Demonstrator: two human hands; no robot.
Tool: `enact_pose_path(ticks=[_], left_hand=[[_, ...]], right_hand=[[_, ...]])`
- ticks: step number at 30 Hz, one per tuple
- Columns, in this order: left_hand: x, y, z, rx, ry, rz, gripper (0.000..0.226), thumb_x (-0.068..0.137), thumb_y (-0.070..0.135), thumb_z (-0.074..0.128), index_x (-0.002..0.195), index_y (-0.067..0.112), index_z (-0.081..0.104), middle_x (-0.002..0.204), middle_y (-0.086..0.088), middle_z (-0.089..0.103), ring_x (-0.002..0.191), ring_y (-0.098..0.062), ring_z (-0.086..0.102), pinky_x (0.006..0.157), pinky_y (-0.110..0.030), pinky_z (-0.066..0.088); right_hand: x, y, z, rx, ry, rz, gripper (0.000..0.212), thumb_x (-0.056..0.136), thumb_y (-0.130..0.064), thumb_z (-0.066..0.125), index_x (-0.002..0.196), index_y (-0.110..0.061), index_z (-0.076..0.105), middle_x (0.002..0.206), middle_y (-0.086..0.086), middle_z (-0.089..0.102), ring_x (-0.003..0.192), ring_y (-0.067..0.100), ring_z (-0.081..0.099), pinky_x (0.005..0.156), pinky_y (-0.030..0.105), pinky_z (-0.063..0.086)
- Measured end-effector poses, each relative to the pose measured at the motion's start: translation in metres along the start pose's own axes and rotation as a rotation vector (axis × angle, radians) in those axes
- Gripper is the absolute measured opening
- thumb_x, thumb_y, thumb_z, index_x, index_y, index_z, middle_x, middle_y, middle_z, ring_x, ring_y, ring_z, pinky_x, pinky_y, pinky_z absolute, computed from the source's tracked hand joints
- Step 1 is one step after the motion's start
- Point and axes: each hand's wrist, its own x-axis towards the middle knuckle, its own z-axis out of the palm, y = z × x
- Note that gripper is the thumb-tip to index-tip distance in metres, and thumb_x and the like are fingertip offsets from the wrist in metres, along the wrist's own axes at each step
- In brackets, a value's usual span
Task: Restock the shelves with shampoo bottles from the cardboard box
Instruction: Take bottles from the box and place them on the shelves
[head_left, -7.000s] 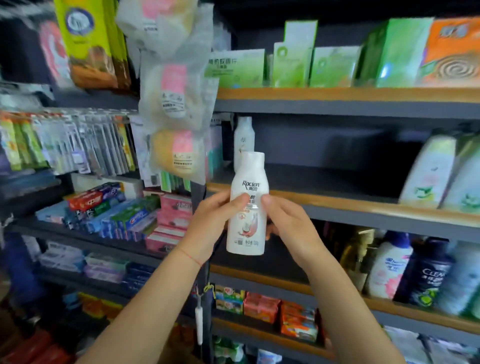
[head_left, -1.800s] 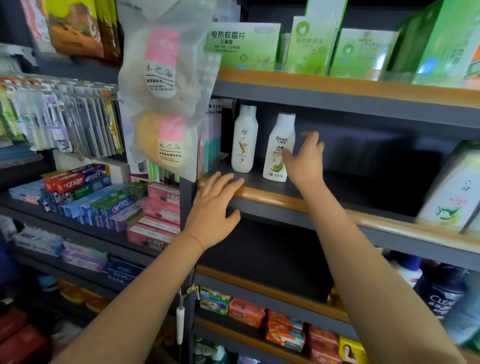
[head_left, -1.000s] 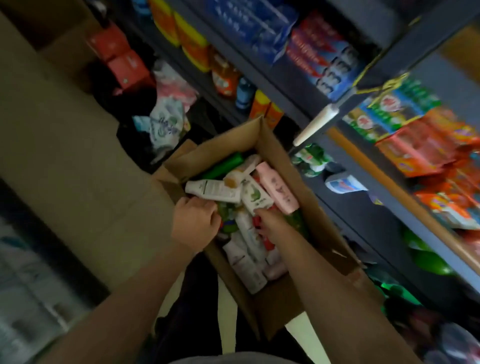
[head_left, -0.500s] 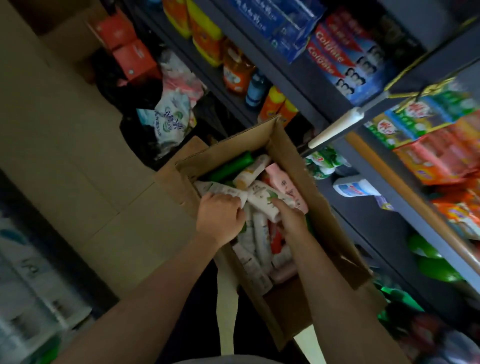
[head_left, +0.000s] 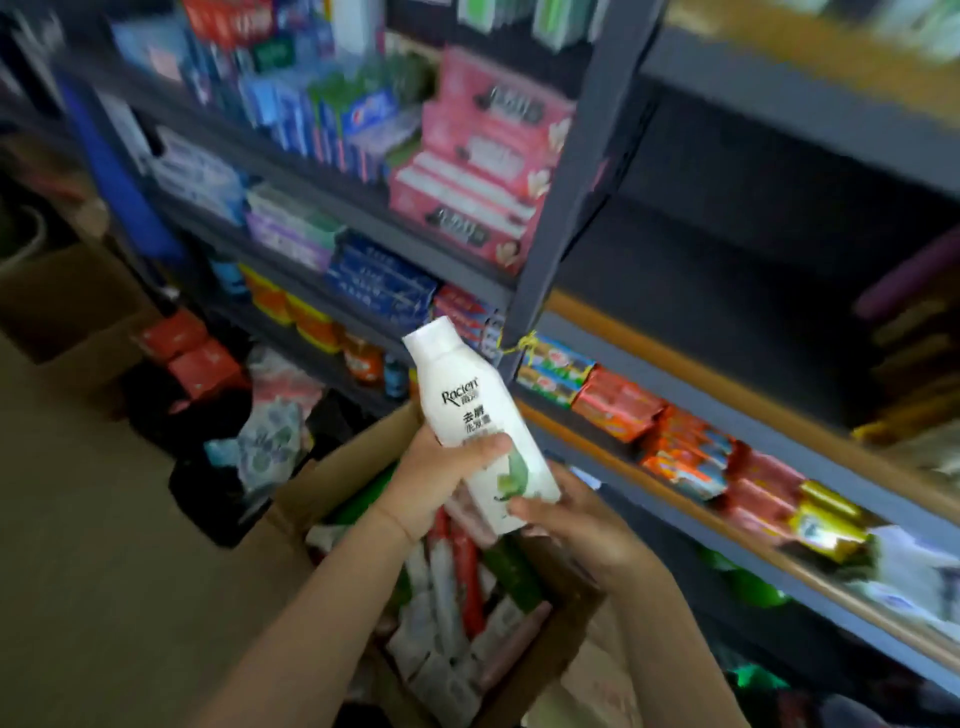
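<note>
Currently a white Racien shampoo bottle (head_left: 480, 431), cap up and label readable, is held above the open cardboard box (head_left: 563, 631), gripped mid-body by the left hand (head_left: 441, 478) and pinched at its base by the right hand (head_left: 576, 525), presumably for shelving.

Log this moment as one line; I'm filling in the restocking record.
stage: bottle lifted | left hand: grips white Racien bottle | right hand: supports its base | below: cardboard box, more bottles inside

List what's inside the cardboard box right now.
The cardboard box holds a loose pile of lying bottles, white, red, green and pink. The arms and lifted white bottle cover part; lower layers are hidden.
</note>
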Motion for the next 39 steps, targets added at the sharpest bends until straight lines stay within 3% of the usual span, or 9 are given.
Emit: enact_pose_path(ticks=[3, 7, 12, 16, 21, 23, 26, 31, 39], left_hand=[[-0.005, 0.048, 0.028, 0.207, -0.122, 0.101, 0.038, 0.075, 0.000, 0.082, 0.109, 0.012, 0.070, 0.103, -0.001, 0.077, 0.096, -0.019, 0.072, 0.075, -0.031, 0.059], [-0.010, 0.081, 0.071, 0.468, -0.188, 0.235, 0.058, 0.058, 0.024, 0.091, 0.112, 0.022, 0.069, 0.106, 0.003, 0.076, 0.100, -0.016, 0.071, 0.085, -0.036, 0.059], [0.009, 0.098, 0.113, 0.505, -0.143, 0.430, 0.045, 0.079, 0.019, 0.083, 0.118, 0.026, 0.061, 0.112, 0.006, 0.071, 0.103, -0.009, 0.068, 0.084, -0.029, 0.058], [0.046, 0.096, 0.118, 0.560, -0.015, 0.443, 0.029, 0.092, 0.034, 0.068, 0.118, 0.028, 0.059, 0.120, 0.008, 0.062, 0.115, -0.009, 0.058, 0.088, -0.018, 0.045], [0.095, 0.081, 0.110, 1.183, -0.031, 0.588, 0.047, 0.088, 0.033, 0.061, 0.134, 0.023, 0.058, 0.138, 0.005, 0.053, 0.132, -0.015, 0.044, 0.111, -0.031, 0.028], [0.104, 0.071, 0.104, 1.344, -0.004, 0.645, 0.049, 0.083, 0.041, 0.055, 0.128, 0.025, 0.062, 0.133, 0.006, 0.059, 0.127, -0.016, 0.050, 0.112, -0.037, 0.027], [0.110, 0.056, 0.089, 1.299, 0.025, 0.755, 0.042, 0.078, 0.036, 0.051, 0.112, 0.023, 0.072, 0.115, 0.005, 0.068, 0.111, -0.021, 0.060, 0.099, -0.037, 0.036], [0.131, 0.039, 0.074, 1.130, 0.041, 0.940, 0.022, 0.084, 0.030, 0.062, 0.099, 0.021, 0.075, 0.101, 0.006, 0.069, 0.101, -0.020, 0.061, 0.088, -0.046, 0.051], [0.156, 0.018, 0.074, 0.865, 0.129, 1.099, 0.007, 0.085, 0.023, 0.071, 0.082, 0.018, 0.076, 0.083, 0.008, 0.066, 0.092, -0.015, 0.055, 0.085, -0.021, 0.042]], right_hand=[[-0.021, -0.055, -0.018, -0.414, 0.110, -0.178, 0.043, 0.075, -0.031, 0.086, 0.113, -0.039, 0.066, 0.114, -0.017, 0.071, 0.105, 0.005, 0.066, 0.093, 0.034, 0.055], [-0.041, -0.101, -0.031, -0.440, 0.252, -0.404, 0.053, 0.072, -0.024, 0.087, 0.118, -0.034, 0.064, 0.112, -0.015, 0.071, 0.102, 0.001, 0.067, 0.088, 0.032, 0.057], [-0.047, -0.128, -0.052, -0.377, 0.415, -0.631, 0.046, 0.078, -0.003, 0.077, 0.116, -0.027, 0.065, 0.104, -0.015, 0.070, 0.093, -0.008, 0.064, 0.072, 0.012, 0.050], [-0.026, -0.144, -0.077, -0.257, 0.593, -0.695, 0.051, 0.076, -0.008, 0.082, 0.123, -0.016, 0.063, 0.106, -0.010, 0.071, 0.092, 0.000, 0.068, 0.075, 0.018, 0.055], [0.015, -0.163, -0.105, -0.317, 0.627, -0.685, 0.060, 0.074, -0.008, 0.084, 0.128, -0.015, 0.058, 0.112, -0.006, 0.066, 0.101, 0.007, 0.061, 0.077, 0.010, 0.048], [0.035, -0.165, -0.112, -0.324, 0.622, -0.613, 0.054, 0.073, -0.009, 0.084, 0.121, -0.014, 0.061, 0.108, -0.002, 0.068, 0.096, 0.012, 0.064, 0.073, 0.018, 0.053], [0.065, -0.165, -0.119, -0.229, 0.600, -0.483, 0.047, 0.074, -0.012, 0.085, 0.114, -0.010, 0.062, 0.108, 0.007, 0.071, 0.093, 0.023, 0.071, 0.068, 0.036, 0.062], [0.102, -0.184, -0.132, -0.088, 0.551, -0.452, 0.051, 0.076, -0.008, 0.084, 0.121, -0.008, 0.059, 0.114, 0.009, 0.070, 0.098, 0.025, 0.071, 0.070, 0.041, 0.063], [0.155, -0.202, -0.162, -0.091, 0.599, -0.491, 0.047, 0.082, -0.010, 0.080, 0.122, -0.007, 0.055, 0.113, 0.008, 0.067, 0.090, 0.019, 0.071, 0.068, 0.036, 0.063]])
